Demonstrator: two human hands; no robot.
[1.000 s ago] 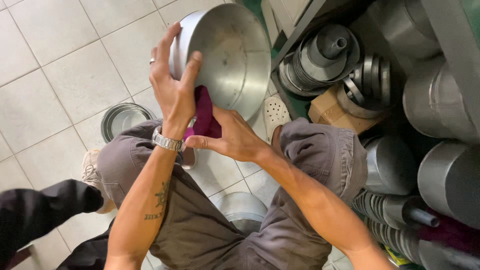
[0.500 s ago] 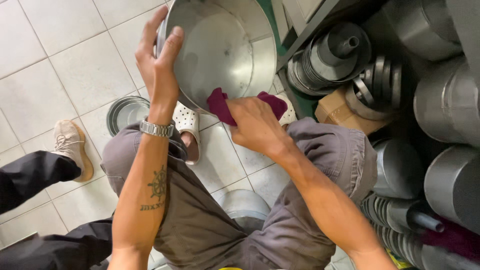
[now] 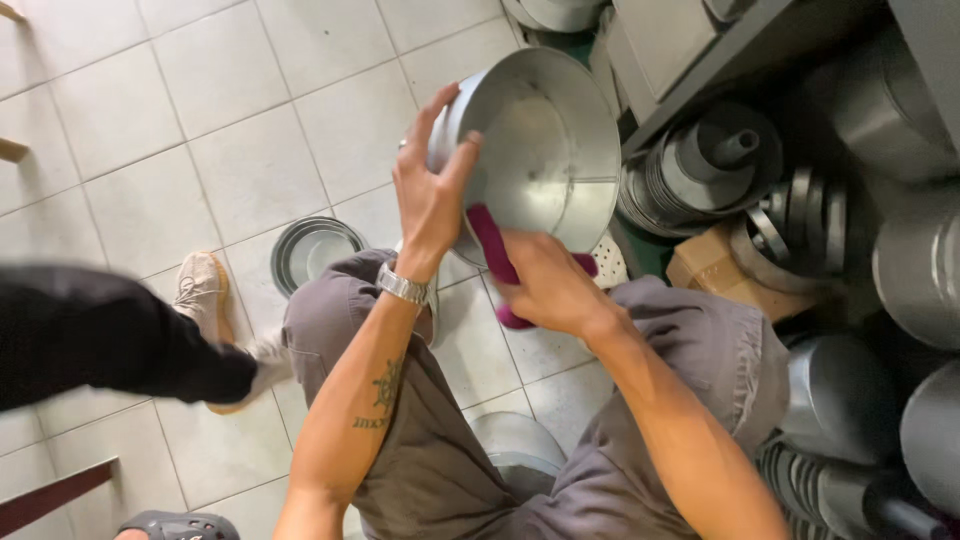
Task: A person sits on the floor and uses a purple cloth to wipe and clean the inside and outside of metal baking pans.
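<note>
My left hand grips the rim of a round, deep metal pan, holding it tilted so its inside faces me. My right hand presses a magenta cloth against the pan's lower outer wall; part of the cloth shows under my fingers. A silver watch sits on my left wrist and a tattoo on that forearm. I am seated, with grey trousers below my arms.
A small metal pan lies on the white tiled floor by my left knee, another between my legs. Stacked metal pans and moulds fill shelves at right. Another person's dark-trousered leg and tan shoe stand at left.
The pan has turned in my left hand, its opening now facing me more. My right hand with the cloth slid down along its wall. The other person's leg moved closer.
</note>
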